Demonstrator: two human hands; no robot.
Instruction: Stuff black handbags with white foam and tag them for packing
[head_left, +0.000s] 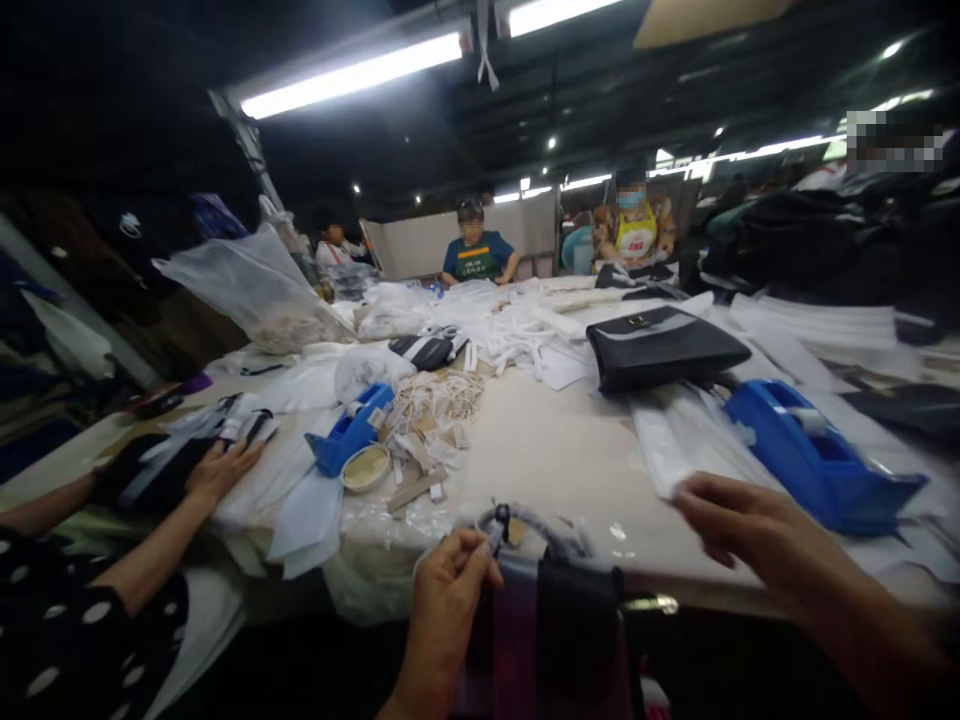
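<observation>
My left hand [450,590] is closed, its thumb and fingers pinching the plastic-wrapped end of a handle on a dark handbag [574,630]. The bag is upright at the table's front edge, its lower part in shadow. The handle [544,520] arches behind the hand, partly wrapped in clear film. To the right, my right hand [757,530] is blurred, with its fingertips at the near corner of a white wrapping sheet [660,450]. The fingers appear closed on that corner. Just beyond is a blue tape dispenser [817,450].
A black bag [664,345] lies on the table [525,430]. Another blue dispenser [352,430], a small dish [366,468] and cord scraps [435,400] are left of centre. A co-worker's hand [225,470] rests on a dark bag at left. Several people sit beyond.
</observation>
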